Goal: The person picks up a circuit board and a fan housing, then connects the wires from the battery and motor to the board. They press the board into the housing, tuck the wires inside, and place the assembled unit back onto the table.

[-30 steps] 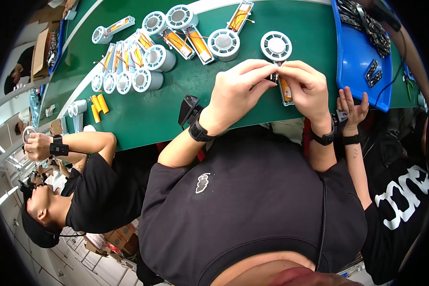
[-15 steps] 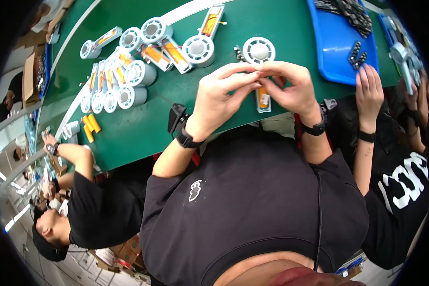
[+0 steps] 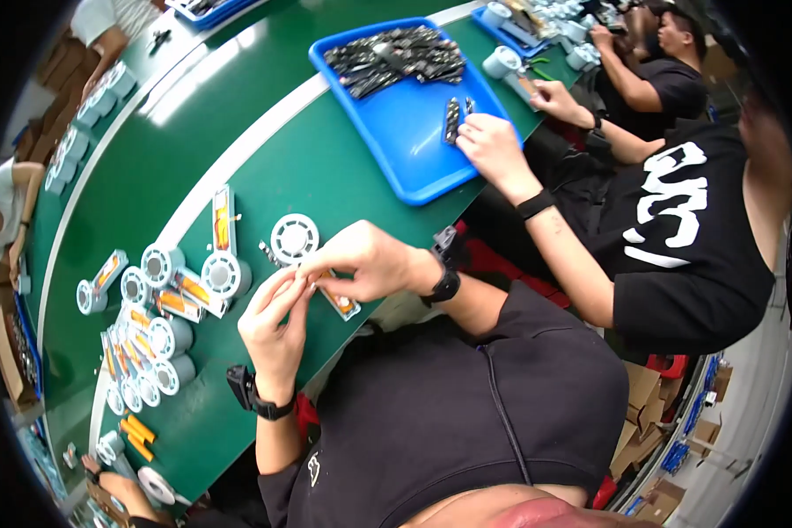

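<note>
My left hand (image 3: 271,330) and my right hand (image 3: 365,260) meet fingertip to fingertip above the green table (image 3: 264,189). Both are closed in a pinch; a tiny pale speck shows between the fingers, too small to name. Under my hands lies a light-blue handheld fan body (image 3: 295,238) with a round slotted head. Its open handle (image 3: 343,305), with orange inside, shows below my right hand, the middle being hidden by my fingers. Beside the head is a small dark circuit board (image 3: 269,253). Left of it lies another fan body (image 3: 226,275).
More fan bodies (image 3: 169,336) cluster at the left, near loose orange battery cells (image 3: 139,431). A blue tray (image 3: 414,167) of dark circuit boards stands at the back right; a co-worker's hand (image 3: 493,150) reaches into it. Another tray (image 3: 510,35) lies beyond, by other people.
The view has swung to the right, so the table and tray appear further left. My hands stay pinched together over the same fan body. The co-worker's hand has reached into the tray.
</note>
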The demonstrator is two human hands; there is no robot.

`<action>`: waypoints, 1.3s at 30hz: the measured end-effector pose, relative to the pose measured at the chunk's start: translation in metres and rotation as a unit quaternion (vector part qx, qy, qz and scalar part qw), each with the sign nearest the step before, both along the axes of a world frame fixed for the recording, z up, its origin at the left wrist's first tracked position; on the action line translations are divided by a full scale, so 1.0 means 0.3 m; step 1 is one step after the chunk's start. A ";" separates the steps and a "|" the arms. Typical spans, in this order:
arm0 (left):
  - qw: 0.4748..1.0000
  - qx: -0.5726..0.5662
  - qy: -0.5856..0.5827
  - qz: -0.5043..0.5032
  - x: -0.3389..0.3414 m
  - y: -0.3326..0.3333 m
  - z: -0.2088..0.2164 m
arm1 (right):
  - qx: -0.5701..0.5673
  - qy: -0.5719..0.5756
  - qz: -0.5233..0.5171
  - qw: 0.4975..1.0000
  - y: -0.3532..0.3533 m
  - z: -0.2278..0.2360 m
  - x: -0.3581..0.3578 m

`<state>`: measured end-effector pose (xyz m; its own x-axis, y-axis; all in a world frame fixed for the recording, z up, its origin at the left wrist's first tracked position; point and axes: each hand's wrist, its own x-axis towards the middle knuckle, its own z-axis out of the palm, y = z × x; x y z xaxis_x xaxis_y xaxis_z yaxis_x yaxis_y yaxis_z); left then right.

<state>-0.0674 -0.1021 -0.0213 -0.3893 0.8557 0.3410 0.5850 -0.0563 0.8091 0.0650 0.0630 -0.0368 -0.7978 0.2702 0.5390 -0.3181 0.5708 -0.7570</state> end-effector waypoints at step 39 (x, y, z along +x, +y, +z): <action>0.999 0.045 0.000 0.015 0.010 -0.027 -0.048 | -0.092 -0.088 0.002 0.992 -0.026 0.010 0.004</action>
<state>-0.0644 -0.1101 -0.0357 -0.4138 0.8102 0.4153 0.5873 -0.1110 0.8017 0.0661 0.0551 -0.0338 -0.8766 0.3475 0.3329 -0.1732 0.4177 -0.8919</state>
